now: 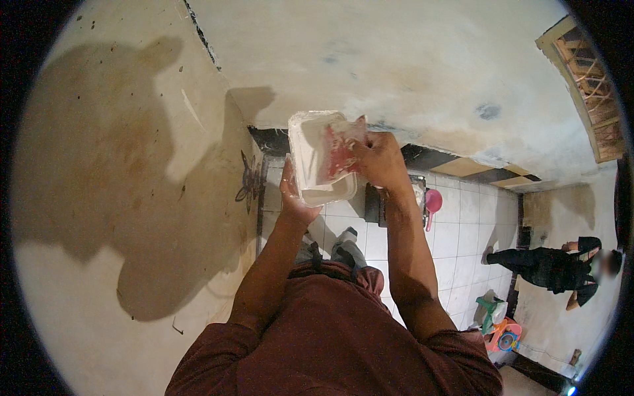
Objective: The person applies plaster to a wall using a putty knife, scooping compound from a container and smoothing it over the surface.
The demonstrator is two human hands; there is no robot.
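My left hand [295, 198] holds a white rectangular plastic tub [297, 148] from its left and lower side, with its inside turned up toward me. White paste coats the tub's walls. My right hand [384, 162] grips a red spreader [339, 150] smeared with the same white paste. The spreader's blade overlaps the tub's right side; I cannot tell whether it touches the inside. Both hands are raised in front of my body, close to the far wall [409, 72]. My right fingertips are partly hidden behind the spreader.
A stained wall [86, 152] stands close on my left. Below are white floor tiles [449, 237], a dark box-like object [374, 204] and a pink dipper [432, 199]. Another person [561, 267] stands at the right, near a green bag [492, 311] and an orange-red object [502, 338].
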